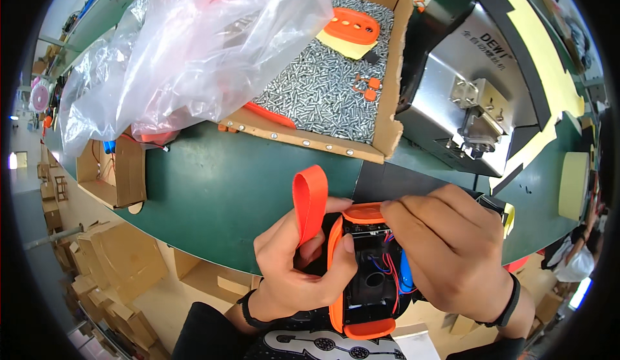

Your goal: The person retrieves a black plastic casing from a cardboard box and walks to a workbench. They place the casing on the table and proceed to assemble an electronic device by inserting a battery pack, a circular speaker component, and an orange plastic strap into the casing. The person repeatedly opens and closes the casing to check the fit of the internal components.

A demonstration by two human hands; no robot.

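Note:
Close in front of my body is an opened black and orange device housing [369, 295]. Red and blue wires and a blue cylindrical battery [405, 271] show inside it. My left hand [300, 266] grips its left side, the thumb pressing on the orange rim. A red strap loop [311, 195] sticks up from between the left fingers. On the far side, my right hand [452, 250] is closed with its fingertips at an orange end piece [365, 213]. Whatever lies under the right fingers is hidden, as is part of the housing's right side.
Beyond my hands, a cardboard box [303, 137] of small screws stands on the green table [213, 185], partly covered by clear plastic bags [194, 50]. A metal screw-feeding machine [452, 95] stands right of it. A small carton [113, 176] sits at the left edge; a yellow tape roll [573, 185] is far right.

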